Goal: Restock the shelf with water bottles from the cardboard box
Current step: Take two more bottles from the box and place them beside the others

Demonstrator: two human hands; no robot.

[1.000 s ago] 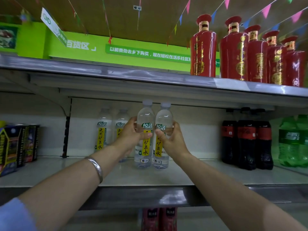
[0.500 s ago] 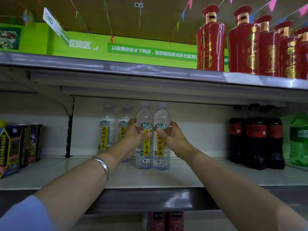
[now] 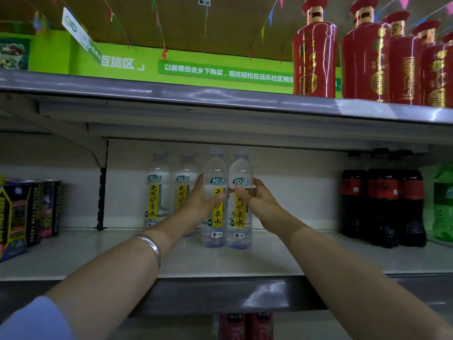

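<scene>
- On the middle shelf (image 3: 245, 263) ahead of us we count four water bottles, all upright and all with yellow labels.
- Our left hand (image 3: 199, 203) is wrapped round the left front bottle (image 3: 215, 217), thumb across the label and the other fingers curled behind it; its base looks to be on the shelf.
- Our right hand (image 3: 259, 200) grips the right front bottle (image 3: 240, 217) in the same way, thumb on the front and fingers round the far side.
- Between our two thumbs the two front bottles stand side by side, touching or nearly so; we cannot tell which.
- Behind and to the left of our left fingers stand the two back bottles (image 3: 157, 197), close together near the rear wall; our left wrist hides the lower part of the nearer one.
- Right of our right fingers, well apart, stand three dark cola bottles (image 3: 382, 207) with red labels, and beyond them a green bottle (image 3: 443, 204) cut off by the frame edge.
- Far left of our left fingers sit a few dark printed cans (image 3: 31, 212); we cannot count them surely.
- Above our fingers, on the upper shelf (image 3: 220, 96), stand red liquor bottles (image 3: 315, 57) with gold trim; we see five, the last cropped.
- Below our forearms, two red-labelled containers (image 3: 245, 325) show under the shelf lip.
- A silver bangle (image 3: 153, 246) circles our left forearm.
</scene>
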